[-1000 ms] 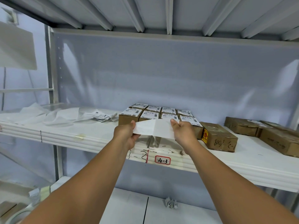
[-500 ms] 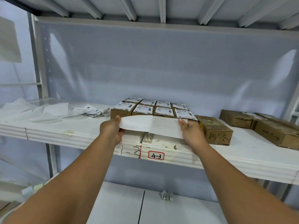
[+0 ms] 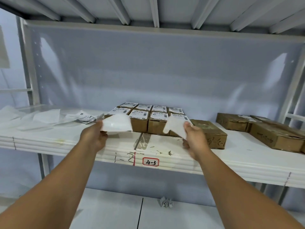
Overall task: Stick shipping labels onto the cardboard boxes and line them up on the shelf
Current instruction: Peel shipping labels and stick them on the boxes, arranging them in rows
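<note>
Two white sheets (image 3: 117, 123) before labelled boxes (image 3: 140, 120); loose papers (image 3: 47, 115) left, plain boxes (image 3: 234, 120) right.

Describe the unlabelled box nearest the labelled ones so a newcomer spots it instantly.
On the white shelf with the red-framed 4-3 tag, find the block of labelled boxes. The brown box directly right of it, behind the right hand, is the one: bare top, handwriting on its front.

Bare shelf front (image 3: 165, 144) before labelled boxes (image 3: 143, 119)

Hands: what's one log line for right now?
left hand grips left paper; right hand grips right paper; papers apart; labelled boxes on shelf
</note>
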{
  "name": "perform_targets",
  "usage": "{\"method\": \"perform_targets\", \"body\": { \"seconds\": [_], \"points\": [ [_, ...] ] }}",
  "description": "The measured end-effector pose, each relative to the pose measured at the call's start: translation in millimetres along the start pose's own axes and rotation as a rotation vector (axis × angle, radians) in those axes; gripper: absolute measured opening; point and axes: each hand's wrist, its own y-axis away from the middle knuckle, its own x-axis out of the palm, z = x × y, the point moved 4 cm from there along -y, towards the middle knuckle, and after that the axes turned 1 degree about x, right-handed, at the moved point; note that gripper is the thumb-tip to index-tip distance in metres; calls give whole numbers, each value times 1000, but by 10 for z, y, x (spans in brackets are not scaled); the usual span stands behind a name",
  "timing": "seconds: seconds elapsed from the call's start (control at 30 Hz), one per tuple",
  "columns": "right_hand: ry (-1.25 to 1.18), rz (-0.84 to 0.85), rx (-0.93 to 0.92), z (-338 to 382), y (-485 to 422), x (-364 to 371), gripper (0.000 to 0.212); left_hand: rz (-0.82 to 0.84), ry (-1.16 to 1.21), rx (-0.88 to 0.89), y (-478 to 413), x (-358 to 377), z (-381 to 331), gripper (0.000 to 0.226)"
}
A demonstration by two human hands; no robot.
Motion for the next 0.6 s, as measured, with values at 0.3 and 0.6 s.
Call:
{"method": "perform_targets", "body": {
  "seconds": [0.3, 0.6],
  "points": [
    [149, 41, -112, 69, 105, 116, 35, 69, -42, 75, 97, -10, 14, 33],
    [154, 133, -176, 371, 300, 723, 20, 124, 218, 1, 112, -118, -88, 35]
  ]
}}
